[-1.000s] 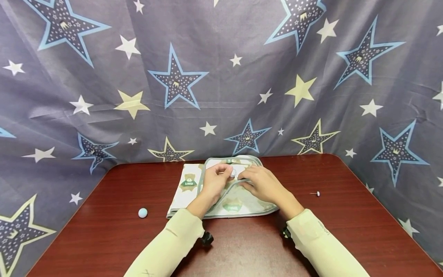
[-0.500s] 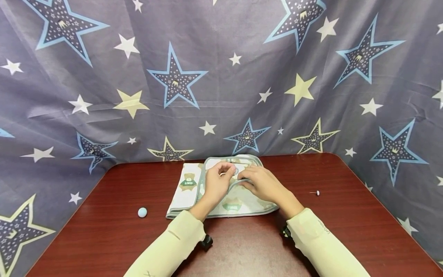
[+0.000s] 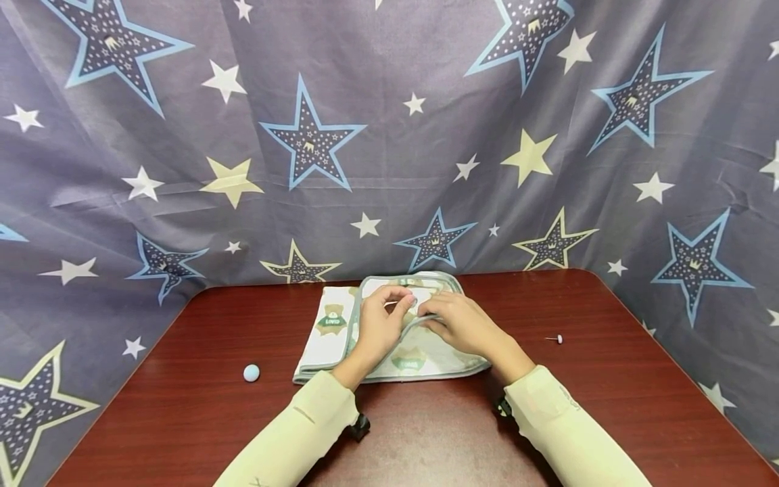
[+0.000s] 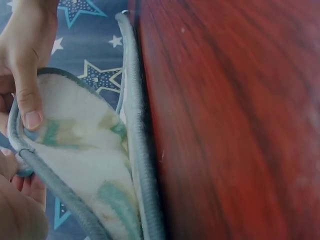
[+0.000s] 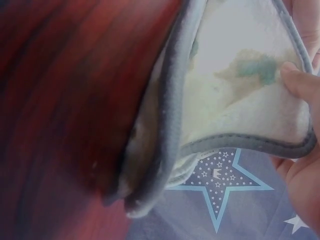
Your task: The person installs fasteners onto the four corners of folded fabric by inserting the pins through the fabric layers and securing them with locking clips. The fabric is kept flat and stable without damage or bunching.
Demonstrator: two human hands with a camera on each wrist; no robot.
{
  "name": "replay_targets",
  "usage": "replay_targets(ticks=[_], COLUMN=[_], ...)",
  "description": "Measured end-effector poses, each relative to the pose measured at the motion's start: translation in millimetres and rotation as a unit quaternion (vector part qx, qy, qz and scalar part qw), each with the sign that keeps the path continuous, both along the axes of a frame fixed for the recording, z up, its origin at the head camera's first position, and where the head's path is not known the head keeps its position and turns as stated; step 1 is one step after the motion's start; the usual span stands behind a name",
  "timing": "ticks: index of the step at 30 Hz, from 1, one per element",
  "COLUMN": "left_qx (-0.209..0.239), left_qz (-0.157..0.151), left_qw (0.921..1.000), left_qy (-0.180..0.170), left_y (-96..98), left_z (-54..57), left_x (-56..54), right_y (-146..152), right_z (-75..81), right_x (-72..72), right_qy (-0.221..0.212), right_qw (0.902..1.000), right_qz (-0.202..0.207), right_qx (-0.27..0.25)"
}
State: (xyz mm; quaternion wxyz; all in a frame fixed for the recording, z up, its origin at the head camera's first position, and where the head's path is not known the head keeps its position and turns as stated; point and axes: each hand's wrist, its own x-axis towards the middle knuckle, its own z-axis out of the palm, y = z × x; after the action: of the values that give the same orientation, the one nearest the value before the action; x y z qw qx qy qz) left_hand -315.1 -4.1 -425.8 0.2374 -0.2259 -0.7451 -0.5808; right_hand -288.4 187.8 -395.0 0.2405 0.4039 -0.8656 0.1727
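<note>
A folded white cloth (image 3: 325, 338) with bear prints and grey-green trim lies at the table's middle. Its upper layer is lifted into a flap (image 4: 75, 115). At the flap's trimmed edge, my left hand (image 3: 377, 325) pinches a small round pale-blue piece (image 4: 24, 169), shaped like a button or pin head; its far side is hidden by the fingers. My right hand (image 3: 465, 325) grips the flap's edge, thumb underneath in the head view. In the right wrist view the thumb (image 5: 297, 80) presses the cloth's bear-print side. Both hands' fingertips are close together at this edge.
A light-blue round object (image 3: 251, 373) lies on the dark red table (image 3: 207, 419) to the left. A pin with a white head (image 3: 558, 339) lies to the right. A star-patterned curtain (image 3: 389, 135) hangs behind the table.
My left hand has shifted slightly right and turned, so its round piece shows less and sits closer to my right fingertips. My right hand keeps its grip on the cloth's edge.
</note>
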Motion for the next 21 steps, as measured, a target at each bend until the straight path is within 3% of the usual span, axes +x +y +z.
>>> replay_targets(ticks=[11,21], left_qx=[-0.023,-0.003], left_qz=[-0.008,0.007], left_qw=[0.9992,0.9996], left_qy=[0.032,0.026], left_y=[-0.1,0.4], left_z=[5.3,10.6], left_x=[5.6,13.4], right_y=[-1.1,-0.7], right_z=[-0.5,0.7], right_x=[-0.1,-0.3], right_qy=[0.01,0.043], right_qw=[0.9998,0.9978], right_qz=[-0.01,-0.016], right_qx=[-0.014,-0.049])
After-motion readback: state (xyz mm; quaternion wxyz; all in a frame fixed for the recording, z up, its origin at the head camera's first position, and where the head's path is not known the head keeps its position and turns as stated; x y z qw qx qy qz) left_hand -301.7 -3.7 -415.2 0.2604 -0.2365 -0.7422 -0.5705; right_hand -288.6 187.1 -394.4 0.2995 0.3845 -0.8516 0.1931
